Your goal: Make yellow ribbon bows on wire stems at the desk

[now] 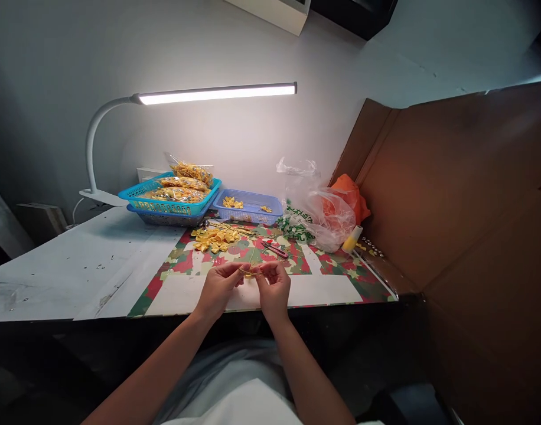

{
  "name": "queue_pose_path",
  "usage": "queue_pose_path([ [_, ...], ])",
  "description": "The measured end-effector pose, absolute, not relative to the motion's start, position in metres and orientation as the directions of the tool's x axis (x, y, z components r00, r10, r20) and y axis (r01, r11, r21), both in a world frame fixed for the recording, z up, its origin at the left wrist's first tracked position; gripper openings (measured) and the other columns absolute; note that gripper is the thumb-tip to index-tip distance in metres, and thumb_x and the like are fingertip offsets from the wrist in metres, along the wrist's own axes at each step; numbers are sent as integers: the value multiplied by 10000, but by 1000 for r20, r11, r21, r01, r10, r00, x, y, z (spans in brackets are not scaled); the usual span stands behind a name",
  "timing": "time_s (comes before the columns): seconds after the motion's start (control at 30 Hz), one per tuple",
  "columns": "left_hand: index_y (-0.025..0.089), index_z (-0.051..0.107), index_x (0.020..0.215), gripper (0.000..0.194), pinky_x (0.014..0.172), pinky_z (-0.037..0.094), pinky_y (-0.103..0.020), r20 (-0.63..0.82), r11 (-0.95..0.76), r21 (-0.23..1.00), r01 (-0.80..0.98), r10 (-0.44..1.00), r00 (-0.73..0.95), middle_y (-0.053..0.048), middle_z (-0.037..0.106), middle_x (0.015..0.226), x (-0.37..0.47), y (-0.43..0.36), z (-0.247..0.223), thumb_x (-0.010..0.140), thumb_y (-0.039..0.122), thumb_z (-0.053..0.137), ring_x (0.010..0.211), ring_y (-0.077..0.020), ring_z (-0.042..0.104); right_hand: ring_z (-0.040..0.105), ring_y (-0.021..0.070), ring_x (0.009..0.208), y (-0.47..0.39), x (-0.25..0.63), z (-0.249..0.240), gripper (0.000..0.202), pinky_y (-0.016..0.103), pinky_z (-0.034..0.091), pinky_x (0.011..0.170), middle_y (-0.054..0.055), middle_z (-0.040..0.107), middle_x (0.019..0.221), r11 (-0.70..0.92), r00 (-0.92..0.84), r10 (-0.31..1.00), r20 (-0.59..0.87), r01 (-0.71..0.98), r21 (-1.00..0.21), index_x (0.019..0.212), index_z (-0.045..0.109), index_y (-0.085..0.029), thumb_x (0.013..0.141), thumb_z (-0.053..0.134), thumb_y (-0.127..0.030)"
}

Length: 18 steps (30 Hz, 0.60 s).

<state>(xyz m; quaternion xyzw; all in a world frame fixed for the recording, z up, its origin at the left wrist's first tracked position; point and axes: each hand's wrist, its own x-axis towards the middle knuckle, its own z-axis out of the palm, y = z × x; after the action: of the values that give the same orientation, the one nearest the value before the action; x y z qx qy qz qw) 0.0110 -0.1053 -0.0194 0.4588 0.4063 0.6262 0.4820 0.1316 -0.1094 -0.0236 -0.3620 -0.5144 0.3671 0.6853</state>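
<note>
My left hand point(219, 287) and my right hand point(274, 288) meet near the table's front edge, fingers pinched on a small yellow piece with thin gold wire point(251, 273) between them. Its details are too small to make out. Just beyond my hands lies a pile of yellow ribbon flowers point(215, 238). A pair of small dark red snips point(276, 249) rests on the patterned sheet to the right of the pile. Thin gold stems point(235, 228) lie behind the flowers.
Blue baskets point(168, 208) hold bags of yellow pieces at the back left. Beside them is a lilac basket point(253, 217) with a few flowers. Plastic bags point(317, 206), a yellow spool point(352, 239) and a cardboard wall point(465, 177) stand right. A lit lamp point(217, 93) hangs overhead.
</note>
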Motion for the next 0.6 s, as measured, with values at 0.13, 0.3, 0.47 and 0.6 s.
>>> queue_pose_path([
  [0.13,148,780,781,363,568,470,-220,201,-220,954,-203,973,-110,-55,717,681,12,-110,-16,584,447,838,588,-120,562,621,144,669,-109,131,-24,202,277,520,653,10,654,706,458,244,874,421,-122,-881,737,565,-183,736,723,-309],
  [0.3,159,770,832,381,734,551,-298,212,-226,961,-158,972,-101,-86,768,830,15,-116,-12,565,418,852,781,-219,690,622,144,660,-111,132,-22,221,278,520,650,9,662,699,474,260,864,430,-135,-870,727,554,-188,742,724,-328],
  [0.47,165,766,801,316,744,565,-300,292,-301,947,-113,952,-93,-77,768,826,16,-117,-13,629,425,817,794,-228,704,639,151,695,-114,131,-22,197,287,529,677,16,676,726,515,255,843,474,-124,-848,747,565,-189,765,717,-314],
  [0.6,161,766,800,318,721,563,-294,319,-327,943,-61,941,-116,-77,766,809,15,-118,-14,659,445,794,769,-221,698,640,148,690,-114,131,-23,195,286,531,674,16,682,723,533,252,831,495,-108,-839,751,564,-191,774,715,-311],
])
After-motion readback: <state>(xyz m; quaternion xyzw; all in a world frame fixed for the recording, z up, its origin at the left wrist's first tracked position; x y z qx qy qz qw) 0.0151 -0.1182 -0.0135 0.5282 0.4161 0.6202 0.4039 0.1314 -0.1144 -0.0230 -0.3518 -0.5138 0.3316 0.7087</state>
